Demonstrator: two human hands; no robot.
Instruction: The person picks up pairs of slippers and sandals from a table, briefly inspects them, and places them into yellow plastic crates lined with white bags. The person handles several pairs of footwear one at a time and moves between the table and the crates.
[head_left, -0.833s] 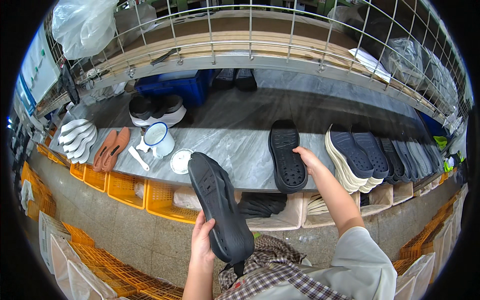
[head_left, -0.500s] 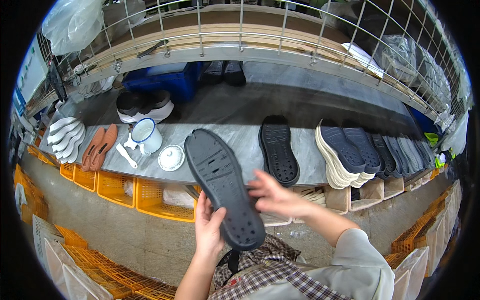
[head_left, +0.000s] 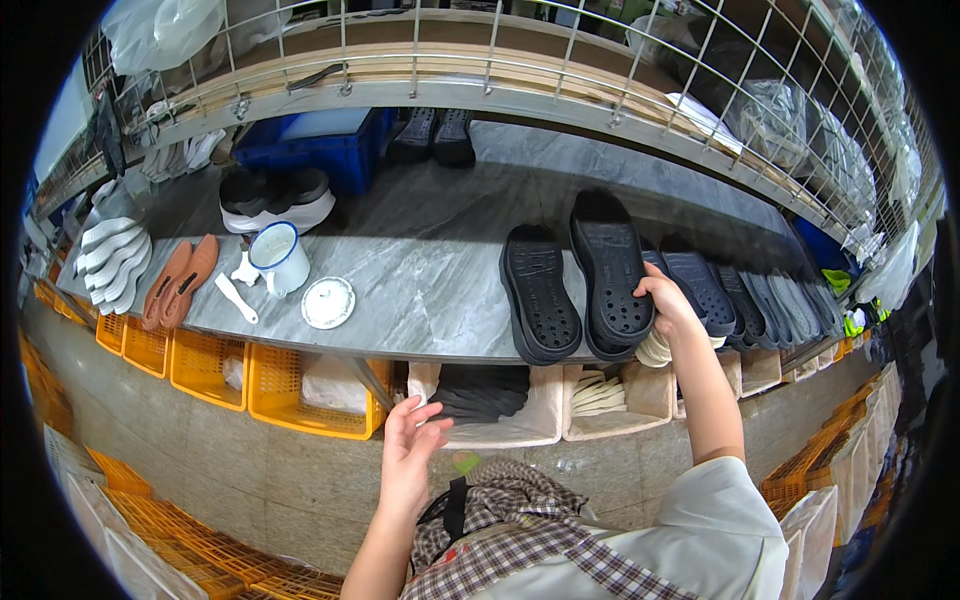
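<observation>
My right hand (head_left: 667, 303) is closed on the right edge of a black shoe sole (head_left: 612, 270), its holed heel end toward me, over the table's front edge. Just left of it lies another black shoe sole (head_left: 541, 300), pointing the same way. My left hand (head_left: 408, 440) is empty, its fingers spread and slightly curled, in front of the table near a white-lined crate. Behind my right hand, a row of dark blue and grey soles (head_left: 700, 285) runs off to the right, partly hidden by the held sole and the hand.
On the marble-patterned table (head_left: 420, 290) stand a white mug (head_left: 281, 262), a lidded dish (head_left: 328, 302), a white brush (head_left: 236, 299), brown soles (head_left: 182, 280) and white soles (head_left: 113, 262). A blue bin (head_left: 310, 150) sits behind. Crates (head_left: 310, 395) line the space below; wire mesh rises at the back.
The black sole has left my left hand; my right hand now has it beside the other black sole, in front of the cream-edged stack. My left hand has opened.
</observation>
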